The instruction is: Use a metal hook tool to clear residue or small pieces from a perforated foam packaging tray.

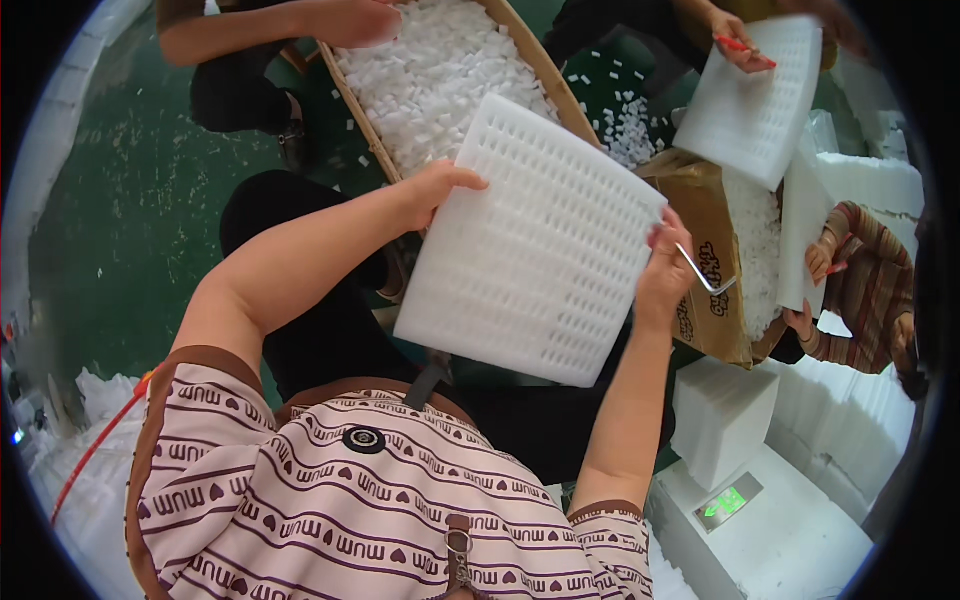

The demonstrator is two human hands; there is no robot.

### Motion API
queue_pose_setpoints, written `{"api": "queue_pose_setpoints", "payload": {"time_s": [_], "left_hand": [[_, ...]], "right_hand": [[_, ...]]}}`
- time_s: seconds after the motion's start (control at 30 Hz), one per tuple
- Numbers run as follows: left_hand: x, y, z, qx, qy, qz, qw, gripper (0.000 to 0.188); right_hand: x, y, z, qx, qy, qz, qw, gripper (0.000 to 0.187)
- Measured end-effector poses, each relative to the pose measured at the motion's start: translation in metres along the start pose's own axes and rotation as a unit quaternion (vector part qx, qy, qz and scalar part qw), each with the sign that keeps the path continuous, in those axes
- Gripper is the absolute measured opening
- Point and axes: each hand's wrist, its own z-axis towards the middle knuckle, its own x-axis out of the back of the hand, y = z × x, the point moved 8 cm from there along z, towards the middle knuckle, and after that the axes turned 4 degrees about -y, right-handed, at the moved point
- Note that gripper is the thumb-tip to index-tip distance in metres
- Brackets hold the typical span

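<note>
A white foam sheet (525, 240) with rows of small oval holes is tilted in front of me above my lap. My left hand (438, 192) grips its upper left edge, thumb lying on the face. At the right edge, my right hand (665, 270) is closed on the sheet. The same hand also holds a thin bent metal rod (706, 272), its hooked end sticking out to the right. The fingers behind the sheet are hidden.
Beyond the sheet stands a long wooden-sided bin (440, 70) heaped with small white foam pieces. A cardboard box (710, 255) of similar pieces is at right. Co-workers handle a perforated sheet (750, 100) and another sheet (803, 230). A foam block (722, 420) sits lower right.
</note>
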Motion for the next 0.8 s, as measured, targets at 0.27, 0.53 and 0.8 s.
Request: {"api": "queue_pose_setpoints", "payload": {"time_s": [0.27, 0.53, 0.8], "left_hand": [[-0.008, 0.0, -0.001, 0.006, 0.038, -0.008, 0.999, 0.049], [-0.013, -0.005, -0.002, 0.009, 0.008, -0.042, 0.999, 0.048], [-0.013, -0.011, 0.005, -0.027, -0.01, -0.031, 0.999, 0.046]], "right_hand": [[-0.073, 0.035, -0.021, -0.077, -0.069, 0.16, 0.982, 0.024], [-0.09, 0.049, -0.022, -0.113, -0.016, 0.182, 0.977, 0.018], [-0.103, 0.046, -0.006, -0.054, -0.057, 0.004, 0.997, 0.025]]}}
